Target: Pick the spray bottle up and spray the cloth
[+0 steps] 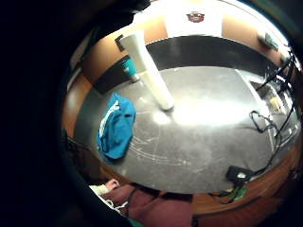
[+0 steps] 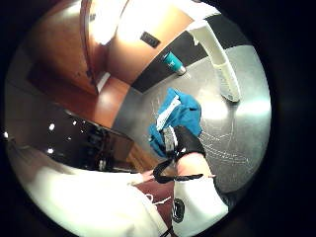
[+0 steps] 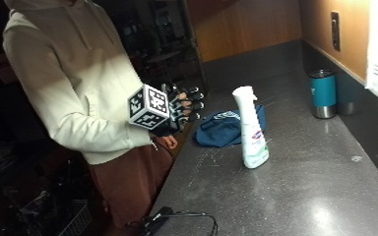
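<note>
Well, at left of centre in the outside view the gloved right hand [image 3: 179, 108] is hovering off the counter's edge, fingers spread and relaxed, gripping nothing. Just to its right the blue cloth [image 3: 225, 129] is lying crumpled on the dark counter [image 3: 294, 191]. Right again, mid-frame, the white spray bottle [image 3: 251, 129] is standing upright just beside the cloth. It is tall and narrow — a sideways knock on approach is likely to topple it. Farther right a teal tumbler [image 3: 323, 93] is standing near the wall.
</note>
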Action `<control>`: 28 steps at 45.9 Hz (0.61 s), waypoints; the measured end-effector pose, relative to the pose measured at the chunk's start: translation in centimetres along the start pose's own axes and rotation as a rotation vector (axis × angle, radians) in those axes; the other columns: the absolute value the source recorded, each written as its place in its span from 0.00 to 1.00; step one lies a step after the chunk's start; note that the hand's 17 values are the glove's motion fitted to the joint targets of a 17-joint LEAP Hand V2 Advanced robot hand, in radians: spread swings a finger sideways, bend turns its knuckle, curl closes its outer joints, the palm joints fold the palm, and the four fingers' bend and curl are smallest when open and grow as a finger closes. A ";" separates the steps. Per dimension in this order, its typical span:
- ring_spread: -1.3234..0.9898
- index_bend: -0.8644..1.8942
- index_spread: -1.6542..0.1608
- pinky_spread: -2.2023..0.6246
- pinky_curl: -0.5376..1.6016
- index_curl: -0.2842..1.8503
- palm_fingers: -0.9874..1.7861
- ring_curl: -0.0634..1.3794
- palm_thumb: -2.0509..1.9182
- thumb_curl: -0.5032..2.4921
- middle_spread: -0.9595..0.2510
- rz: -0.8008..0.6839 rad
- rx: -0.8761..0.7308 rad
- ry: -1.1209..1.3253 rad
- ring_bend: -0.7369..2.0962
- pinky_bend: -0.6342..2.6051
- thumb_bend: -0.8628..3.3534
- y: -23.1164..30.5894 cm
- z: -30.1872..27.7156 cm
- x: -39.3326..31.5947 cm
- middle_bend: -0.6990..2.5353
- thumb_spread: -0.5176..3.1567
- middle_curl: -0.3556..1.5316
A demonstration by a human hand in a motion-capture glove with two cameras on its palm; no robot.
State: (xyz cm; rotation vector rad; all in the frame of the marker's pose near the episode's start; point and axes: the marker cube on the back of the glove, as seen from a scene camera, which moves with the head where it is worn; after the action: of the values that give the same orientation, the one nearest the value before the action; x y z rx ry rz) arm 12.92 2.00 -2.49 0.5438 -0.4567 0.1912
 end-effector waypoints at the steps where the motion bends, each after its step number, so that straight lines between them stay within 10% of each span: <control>1: 0.58 0.36 0.70 0.86 0.40 0.25 0.43 0.20 0.71 0.30 0.75 0.015 0.013 -0.020 0.37 0.29 0.20 -0.2 0.1 0.3 0.27 0.40 0.34; 28: 0.57 0.35 0.71 0.86 0.42 0.22 0.40 0.24 0.70 0.30 0.77 0.353 0.021 -0.345 0.40 0.34 0.20 -3.1 6.7 5.9 0.28 0.39 0.36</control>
State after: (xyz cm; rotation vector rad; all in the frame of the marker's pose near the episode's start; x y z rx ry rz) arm 16.61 -3.86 3.97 0.5156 -0.8886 0.4439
